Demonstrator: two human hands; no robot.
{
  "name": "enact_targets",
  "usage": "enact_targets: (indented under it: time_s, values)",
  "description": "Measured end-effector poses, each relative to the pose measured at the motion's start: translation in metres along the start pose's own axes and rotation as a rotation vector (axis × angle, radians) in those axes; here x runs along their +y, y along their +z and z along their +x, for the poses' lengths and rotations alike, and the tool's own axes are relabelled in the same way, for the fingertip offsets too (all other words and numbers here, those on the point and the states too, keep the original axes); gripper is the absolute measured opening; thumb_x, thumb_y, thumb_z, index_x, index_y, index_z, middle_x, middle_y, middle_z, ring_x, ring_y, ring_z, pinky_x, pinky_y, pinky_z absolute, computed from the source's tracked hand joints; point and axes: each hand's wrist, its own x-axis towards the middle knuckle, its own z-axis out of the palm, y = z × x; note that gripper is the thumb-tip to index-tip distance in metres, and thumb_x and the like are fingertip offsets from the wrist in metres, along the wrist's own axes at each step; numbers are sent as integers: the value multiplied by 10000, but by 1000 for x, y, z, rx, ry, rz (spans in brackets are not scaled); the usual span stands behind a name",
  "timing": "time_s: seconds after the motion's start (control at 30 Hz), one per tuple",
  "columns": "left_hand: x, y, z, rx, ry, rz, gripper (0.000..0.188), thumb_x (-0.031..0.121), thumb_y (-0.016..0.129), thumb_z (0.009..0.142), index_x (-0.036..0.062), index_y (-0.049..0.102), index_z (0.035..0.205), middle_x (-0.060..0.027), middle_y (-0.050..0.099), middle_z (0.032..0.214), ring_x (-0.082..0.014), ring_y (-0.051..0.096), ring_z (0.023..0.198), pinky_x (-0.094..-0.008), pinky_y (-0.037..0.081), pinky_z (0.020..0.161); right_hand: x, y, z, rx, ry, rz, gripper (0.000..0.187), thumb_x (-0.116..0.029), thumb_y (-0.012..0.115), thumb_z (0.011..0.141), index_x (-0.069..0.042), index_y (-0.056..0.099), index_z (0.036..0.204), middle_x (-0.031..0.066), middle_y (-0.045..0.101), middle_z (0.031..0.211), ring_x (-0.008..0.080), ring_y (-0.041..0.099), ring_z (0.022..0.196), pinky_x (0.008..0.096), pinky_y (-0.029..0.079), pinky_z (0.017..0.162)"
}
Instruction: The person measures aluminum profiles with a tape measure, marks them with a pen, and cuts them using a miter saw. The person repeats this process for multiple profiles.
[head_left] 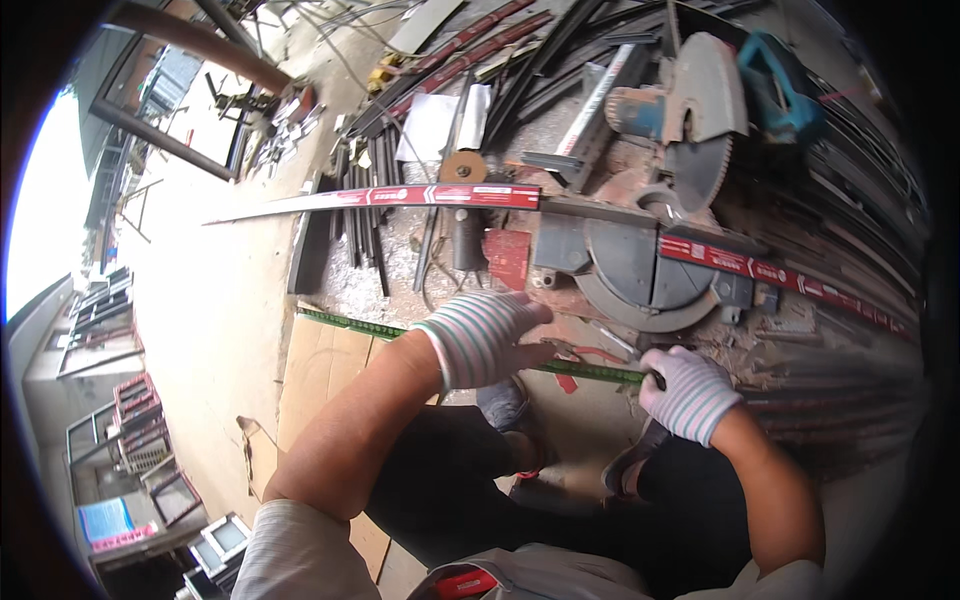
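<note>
A long green tape measure blade [590,371] stretches across in front of me, from above the cardboard at left to my right hand. My right hand [692,395], in a striped knitted glove, is closed round the blade's right end; a dark bit shows at the fingers, and any case is mostly hidden. My left hand [482,338], gloved alike, is over the middle of the blade with thumb and fingers apart. It covers part of the blade, so I cannot tell whether they touch. Beyond, a long red-and-white profile [400,197] lies toward the saw.
A miter saw [690,130] with a round grey base [620,270] stands ahead to the right, its toothed blade exposed. Dark metal profiles [370,200] lie heaped behind. Pliers with red handles [590,350] are near the tape. Flattened cardboard [325,360] covers floor at left.
</note>
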Motion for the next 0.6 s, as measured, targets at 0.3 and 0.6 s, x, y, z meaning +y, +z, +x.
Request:
enact_targets:
  time_s: [0.3, 0.6]
  values:
    - [-3, 13, 27, -83, 64, -22, 435, 407, 668, 944, 32, 654, 1162, -184, 684, 1053, -382, 668, 1014, -471, 533, 885, 11, 14, 56, -173, -122, 164, 253, -218, 625, 878, -63, 681, 1069, 209, 671, 974, 398, 661, 905, 471, 549, 844]
    - [-11, 33, -9, 89, -188, -329, 356, 346, 666, 944, 46, 672, 1136, -174, 677, 1028, -384, 650, 1031, -473, 533, 895, 4, 101, 12, -529, 194, 369, 325, -261, 638, 897, -45, 676, 1137, 221, 715, 991, 343, 689, 909, 409, 543, 875]
